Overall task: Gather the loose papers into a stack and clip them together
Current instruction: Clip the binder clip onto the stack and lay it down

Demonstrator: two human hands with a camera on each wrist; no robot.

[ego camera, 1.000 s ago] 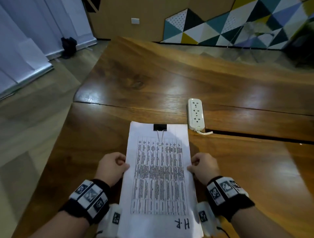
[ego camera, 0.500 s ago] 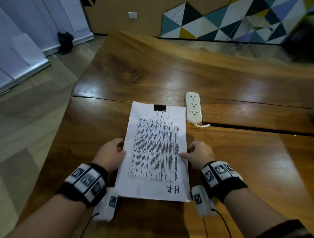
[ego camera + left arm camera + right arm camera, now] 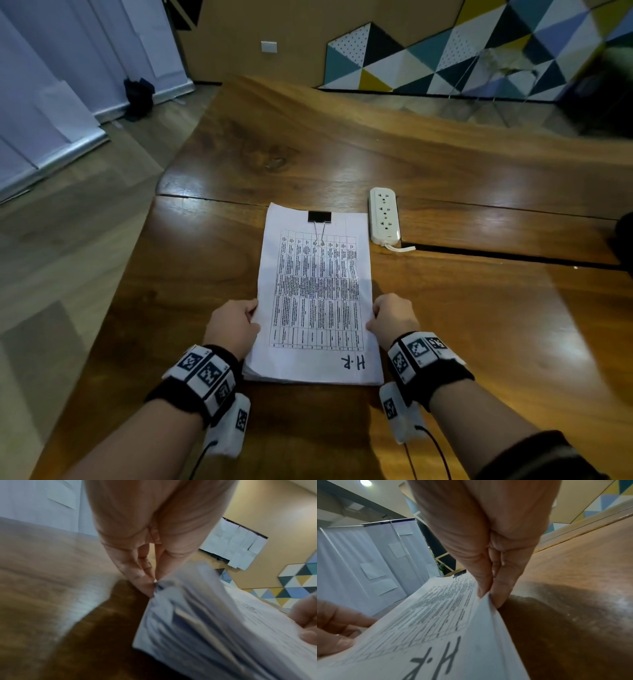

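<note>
Both hands pinch the paper stack [image 3: 317, 298] at its long edges, the left hand [image 3: 233, 329] at nine o'clock and the right hand [image 3: 394, 318] at three, thumbs on top, probably so the sheets stay square. The near end looks slightly raised off the wooden table [image 3: 479, 308]. At twelve o'clock a black binder clip [image 3: 319, 217] grips the far edge, so the clipping looks done. A power strip [image 3: 384, 216] lies at one o'clock.
</note>
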